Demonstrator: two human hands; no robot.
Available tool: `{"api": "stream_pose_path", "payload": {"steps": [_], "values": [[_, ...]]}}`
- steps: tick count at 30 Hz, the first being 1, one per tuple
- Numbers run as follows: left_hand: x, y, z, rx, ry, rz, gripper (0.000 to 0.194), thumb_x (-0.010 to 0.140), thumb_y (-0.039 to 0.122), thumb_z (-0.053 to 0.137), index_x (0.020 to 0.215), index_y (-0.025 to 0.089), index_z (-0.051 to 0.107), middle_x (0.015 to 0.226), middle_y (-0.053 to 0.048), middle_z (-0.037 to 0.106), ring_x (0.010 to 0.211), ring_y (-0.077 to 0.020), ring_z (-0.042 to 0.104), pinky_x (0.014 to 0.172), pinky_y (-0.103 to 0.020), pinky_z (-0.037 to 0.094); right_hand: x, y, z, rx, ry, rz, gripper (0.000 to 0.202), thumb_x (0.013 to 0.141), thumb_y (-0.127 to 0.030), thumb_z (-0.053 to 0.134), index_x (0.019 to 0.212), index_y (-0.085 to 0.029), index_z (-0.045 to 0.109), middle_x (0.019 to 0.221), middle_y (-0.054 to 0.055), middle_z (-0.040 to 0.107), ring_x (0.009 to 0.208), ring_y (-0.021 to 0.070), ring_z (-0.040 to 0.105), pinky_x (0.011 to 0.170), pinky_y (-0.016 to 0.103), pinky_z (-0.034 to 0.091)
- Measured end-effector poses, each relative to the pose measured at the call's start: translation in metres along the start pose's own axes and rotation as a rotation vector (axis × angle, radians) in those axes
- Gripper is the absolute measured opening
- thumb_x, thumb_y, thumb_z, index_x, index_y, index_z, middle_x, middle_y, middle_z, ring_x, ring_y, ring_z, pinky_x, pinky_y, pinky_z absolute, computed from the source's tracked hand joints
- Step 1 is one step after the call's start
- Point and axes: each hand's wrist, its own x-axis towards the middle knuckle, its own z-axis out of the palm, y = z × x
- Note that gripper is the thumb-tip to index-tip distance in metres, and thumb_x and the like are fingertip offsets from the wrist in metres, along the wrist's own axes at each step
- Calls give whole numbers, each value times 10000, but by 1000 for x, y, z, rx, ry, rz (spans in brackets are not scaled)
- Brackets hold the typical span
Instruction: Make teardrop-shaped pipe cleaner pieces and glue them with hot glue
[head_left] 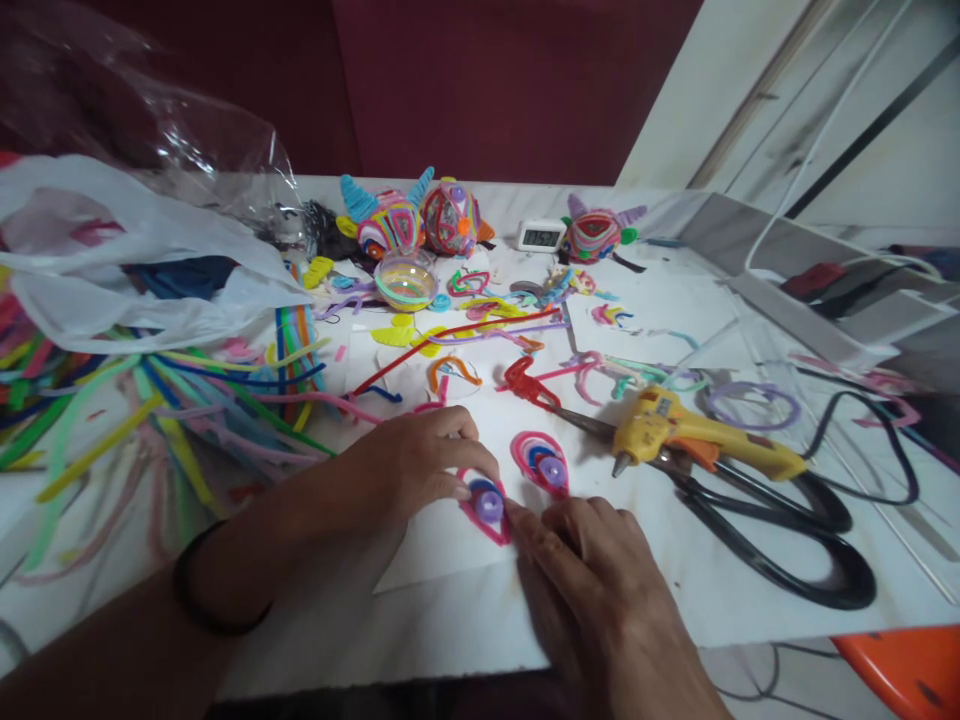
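Two teardrop eye shapes made of coiled pipe cleaners, each with a purple centre, lie on white paper (420,560). My left hand (427,460) curls over the nearer pipe-cleaner eye (489,506), thumb and fingertips on its upper left edge. My right hand (600,570) has its fingers folded, with the index fingertip and thumb against that eye's right edge. Both hands pinch the piece between them, though their undersides are hidden. Just beyond my right hand rests the other pipe-cleaner eye (541,462), pink, blue and purple, which its fingers do not clearly touch.
A yellow glue gun (675,435) lies across black-handled scissors (780,550) at right. Loose pipe cleaners (172,400) and a plastic bag (142,260) fill the left. Behind are a clear bowl (405,282), colourful horned balls (390,222) and a digital clock (541,236).
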Motion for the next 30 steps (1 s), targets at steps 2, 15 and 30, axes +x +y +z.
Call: {"api": "stream_pose_path", "payload": {"steps": [2, 15, 30], "values": [[0, 0, 0, -10, 1, -1, 193, 897, 197, 519, 1029, 242, 653, 985, 0, 529, 894, -125, 551, 818, -226, 392, 0, 1, 0, 4, -7, 0, 298, 924, -155, 462, 1204, -132, 563, 833, 64, 502, 732, 189, 415, 618, 344, 306], [-1, 0, 2, 32, -10, -25, 224, 894, 215, 485, 996, 275, 675, 945, 4, 501, 789, -115, 523, 727, -232, 384, 0, 5, -2, -101, -113, -13, 326, 924, -191, 482, 1239, -164, 562, 836, 49, 516, 752, 182, 452, 640, 338, 291], [0, 6, -1, 13, -50, -80, 224, 887, 192, 491, 980, 284, 673, 945, 17, 476, 751, -96, 499, 664, -200, 369, 4, -3, 1, 4, 40, 66, 253, 943, -189, 432, 1110, -155, 619, 781, 50, 520, 718, 183, 444, 645, 342, 283]]}}
